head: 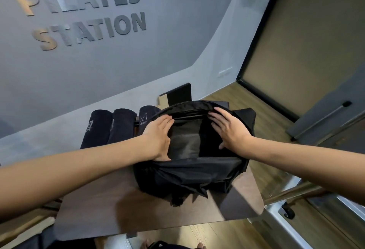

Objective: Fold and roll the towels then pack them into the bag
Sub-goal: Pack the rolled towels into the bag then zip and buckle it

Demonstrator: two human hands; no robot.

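A black bag [189,173] sits on the dark tabletop [94,215] toward its right edge, mouth spread wide. The left hand [158,136] and the right hand [229,128] lie flat with straight fingers on the opening's two sides, holding it apart. Three rolled dark towels [110,128] lie side by side just left of the bag, near the far edge.

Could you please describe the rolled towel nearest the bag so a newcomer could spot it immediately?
On the dark wooden table, left of the open black bag, three dark rolled towels lie side by side. The one meant touches the bag and shows a pale crown-shaped logo.
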